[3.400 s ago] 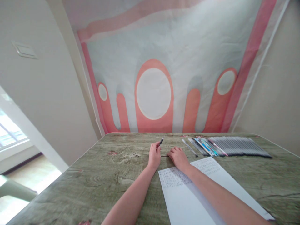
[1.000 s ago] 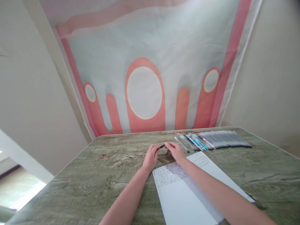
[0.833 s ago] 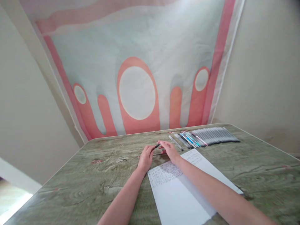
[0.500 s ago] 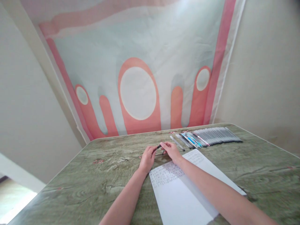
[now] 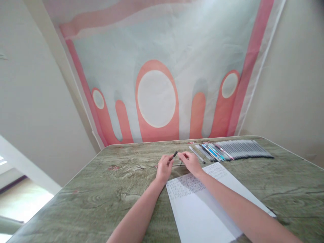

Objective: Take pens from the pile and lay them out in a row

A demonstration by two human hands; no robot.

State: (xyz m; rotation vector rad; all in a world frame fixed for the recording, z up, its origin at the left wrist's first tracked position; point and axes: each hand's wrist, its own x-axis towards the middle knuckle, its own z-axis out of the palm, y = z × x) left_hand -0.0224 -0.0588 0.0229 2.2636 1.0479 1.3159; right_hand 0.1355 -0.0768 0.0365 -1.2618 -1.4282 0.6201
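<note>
My left hand is closed in a pinch on a black pen cap, which sticks up from the fingertips at a slant. Just to its right, my right hand is closed too, its fingertips close to the cap. A thin dark piece shows below the right fingers; whether they grip it I cannot make out. Under my right forearm lies an open notebook with handwriting across the upper part of its pages. A single clear pen lies just beyond my right hand.
To the right of that pen, a row of pens in blue, white and black lies side by side. It runs on into many clear pens with dark ends. The wood-patterned table meets a wall with a pink-and-grey hanging.
The view has shifted slightly, so the scene sits further right. My fingertips have parted a little: the cap now stands in my left hand, with a small gap to my right fingers.
</note>
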